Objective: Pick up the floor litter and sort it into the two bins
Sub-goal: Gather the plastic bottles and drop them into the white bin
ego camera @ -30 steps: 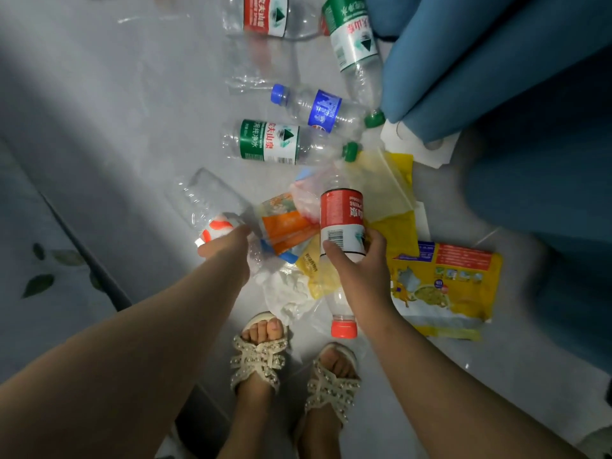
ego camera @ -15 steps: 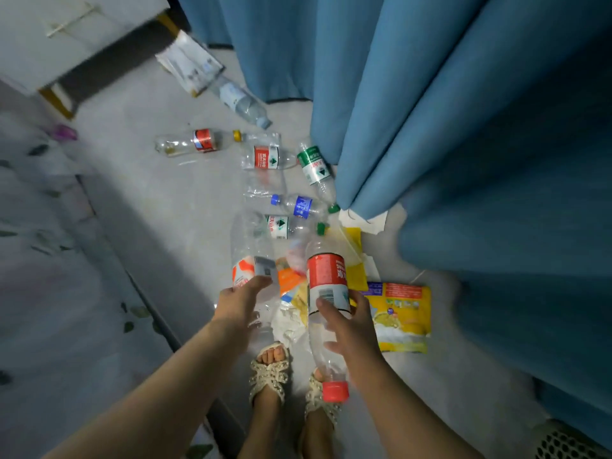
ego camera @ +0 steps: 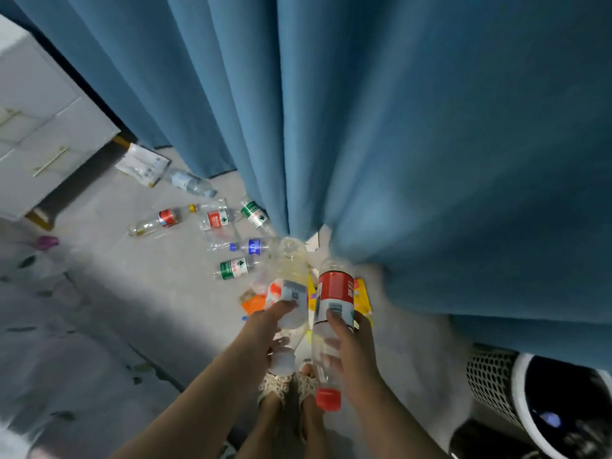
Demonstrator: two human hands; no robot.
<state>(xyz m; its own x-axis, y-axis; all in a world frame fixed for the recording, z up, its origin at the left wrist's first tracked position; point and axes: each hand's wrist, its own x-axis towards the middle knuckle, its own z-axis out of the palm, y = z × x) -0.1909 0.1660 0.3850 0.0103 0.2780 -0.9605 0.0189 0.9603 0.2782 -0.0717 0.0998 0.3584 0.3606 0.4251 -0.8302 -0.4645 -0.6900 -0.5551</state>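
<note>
My right hand [ego camera: 351, 352] grips a clear plastic bottle with a red label [ego camera: 332, 293] and a red cap, cap end pointing back at me. My left hand [ego camera: 268, 329] holds a clear bottle with an orange-and-white label [ego camera: 288, 286], raised off the floor. Several more bottles lie on the grey floor ahead: a green-labelled one [ego camera: 233, 268], a blue-labelled one [ego camera: 251, 246], two red-labelled ones [ego camera: 217, 219] [ego camera: 155, 221] and a green-labelled one by the curtain [ego camera: 255, 216]. Yellow and orange wrappers [ego camera: 253, 303] lie under the held bottles. A white mesh bin [ego camera: 516, 392] with a dark liner stands at the lower right.
A blue curtain [ego camera: 397, 127] hangs ahead and to the right, down to the floor. A white drawer cabinet [ego camera: 39, 134] on gold legs stands at the left. A paper packet [ego camera: 142, 164] and a pale bottle [ego camera: 190, 183] lie near it. My sandalled feet [ego camera: 291, 385] are below the hands.
The view has risen and tilted up as I straighten. Both hands have lifted their bottles off the litter pile. The mesh bin has come into view at the lower right.
</note>
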